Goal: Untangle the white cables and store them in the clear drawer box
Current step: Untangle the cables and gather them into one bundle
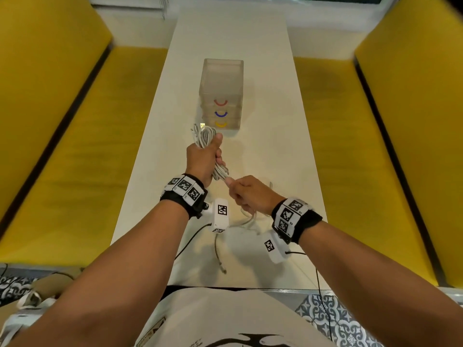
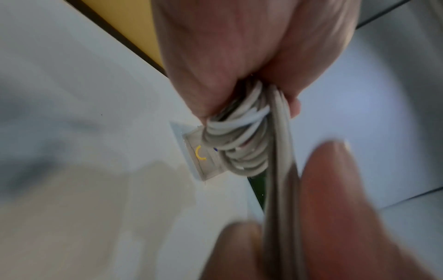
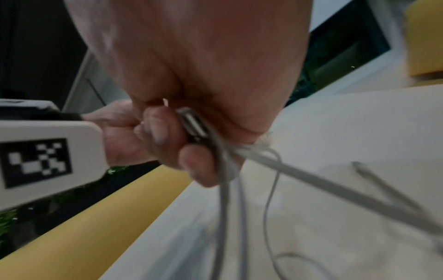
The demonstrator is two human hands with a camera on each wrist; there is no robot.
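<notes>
My left hand (image 1: 204, 156) grips a coiled bundle of white cable (image 1: 206, 137) above the table, thumb pressed along it; in the left wrist view the coil (image 2: 242, 144) bulges out under the fist. My right hand (image 1: 246, 194) pinches a white cable strand (image 3: 223, 189) at the coil's lower end, its fingers (image 3: 167, 140) curled round it. Loose cable (image 1: 248, 219) trails down onto the table below my right wrist, one plug end (image 1: 222, 267) lying near the front edge. The clear drawer box (image 1: 221, 92) stands just beyond the coil, its three drawers closed, with red, blue and yellow handles.
The long white table (image 1: 263, 136) runs away from me between two yellow benches (image 1: 75, 159) (image 1: 363, 159). Black wires from the wrist cameras hang over the near table edge. Patterned floor tiles show at the bottom right.
</notes>
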